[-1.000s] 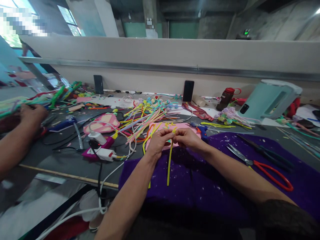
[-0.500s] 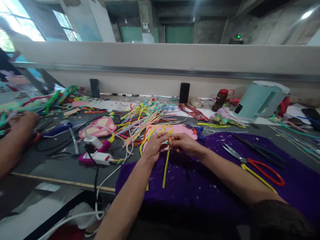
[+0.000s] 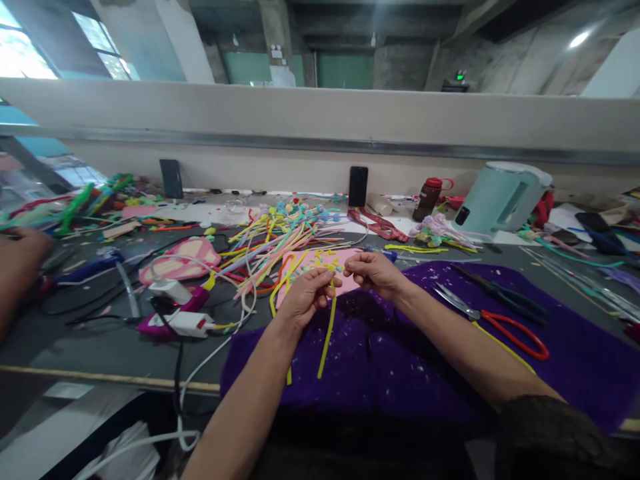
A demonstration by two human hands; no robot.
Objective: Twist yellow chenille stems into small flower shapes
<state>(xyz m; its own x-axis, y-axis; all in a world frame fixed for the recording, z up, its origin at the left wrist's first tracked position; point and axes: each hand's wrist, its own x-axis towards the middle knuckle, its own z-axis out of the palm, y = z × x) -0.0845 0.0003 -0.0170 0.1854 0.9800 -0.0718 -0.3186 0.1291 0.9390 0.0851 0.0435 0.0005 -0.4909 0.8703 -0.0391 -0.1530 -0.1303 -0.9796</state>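
My left hand pinches a yellow pipe cleaner, whose long end hangs down over the purple cloth. A short gap to the right, my right hand has thumb and forefinger pressed together; whatever lies between them is too small to make out. Behind both hands is a pink sheet scattered with short yellow and teal bits. A second yellow strip shows below my left wrist. Red-and-yellow-handled scissors and dark pliers lie beside my right forearm.
Many coloured pipe cleaners are piled behind the pink sheet. Left stand a power strip with cables and another person's hand. At the back are a phone, a brown bottle and a teal kettle.
My hands were together at the top of the yellow pipe cleaner; now my right hand has drawn away to the right. The view has shifted slightly right.
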